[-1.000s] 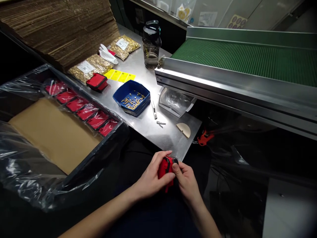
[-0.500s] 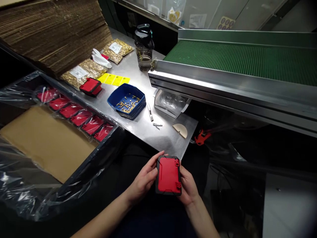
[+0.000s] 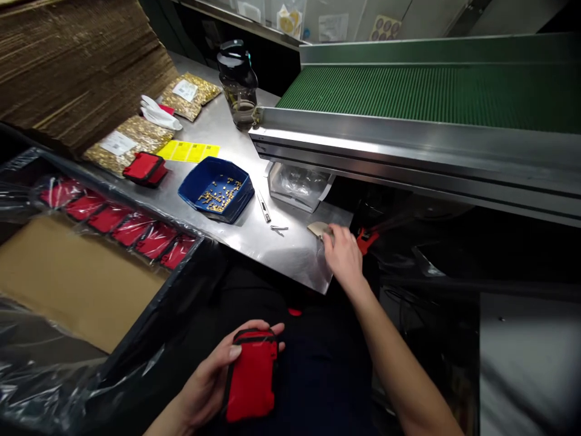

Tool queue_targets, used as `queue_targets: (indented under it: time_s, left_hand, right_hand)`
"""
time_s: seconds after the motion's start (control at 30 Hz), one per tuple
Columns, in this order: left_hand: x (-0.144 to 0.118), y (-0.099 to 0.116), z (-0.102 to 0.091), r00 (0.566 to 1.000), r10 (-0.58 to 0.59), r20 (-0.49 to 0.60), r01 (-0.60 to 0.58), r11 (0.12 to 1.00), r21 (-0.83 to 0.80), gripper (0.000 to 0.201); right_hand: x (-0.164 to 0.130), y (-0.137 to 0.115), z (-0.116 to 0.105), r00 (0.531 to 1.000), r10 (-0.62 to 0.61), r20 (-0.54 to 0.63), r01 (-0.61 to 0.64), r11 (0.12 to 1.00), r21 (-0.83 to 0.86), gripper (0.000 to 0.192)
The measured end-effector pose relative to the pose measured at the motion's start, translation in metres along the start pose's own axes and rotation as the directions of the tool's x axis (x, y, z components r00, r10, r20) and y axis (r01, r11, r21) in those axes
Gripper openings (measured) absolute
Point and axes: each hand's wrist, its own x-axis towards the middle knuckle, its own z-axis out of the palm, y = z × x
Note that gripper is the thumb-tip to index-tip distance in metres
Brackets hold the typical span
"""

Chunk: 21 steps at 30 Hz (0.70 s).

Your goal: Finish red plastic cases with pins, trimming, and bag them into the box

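Note:
My left hand is closed round a red and black case, held low over my lap with its red face up. At the table's near right corner, my right hand has its fingers curled onto the edge of a beige half-round piece. The fingertips cover part of that piece. Left of it on the table lie a small metal tool with spread arms and a white utility knife. A blue bin with small brass-coloured parts stands beyond them.
A plastic-lined box at left holds a row of red cases. Another red case, yellow labels, bags of brass parts, a glove and a bottle sit behind. A green conveyor runs along the right.
My right hand has let go of the red and black case and reached forward to the beige half-round piece. My left hand has moved down and left with the case.

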Motion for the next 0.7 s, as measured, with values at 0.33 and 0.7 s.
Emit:
queue_targets:
  time_s: [0.33,0.7]
  left_hand:
    - [0.006,-0.023,0.024,0.938,0.009,-0.348,-0.044,0.995,-0.092,0.039]
    - [0.016,-0.028,0.026,0.827,-0.153,-0.541,0.155,0.987,-0.042,0.041]
  right_hand:
    - [-0.063,-0.001,-0.006,0.937,-0.142,0.318,0.168,0.984,-0.056,0.024]
    - [-0.177,-0.024,-0.007,0.510,-0.606,0.611,0.660,0.731,0.174,0.026]
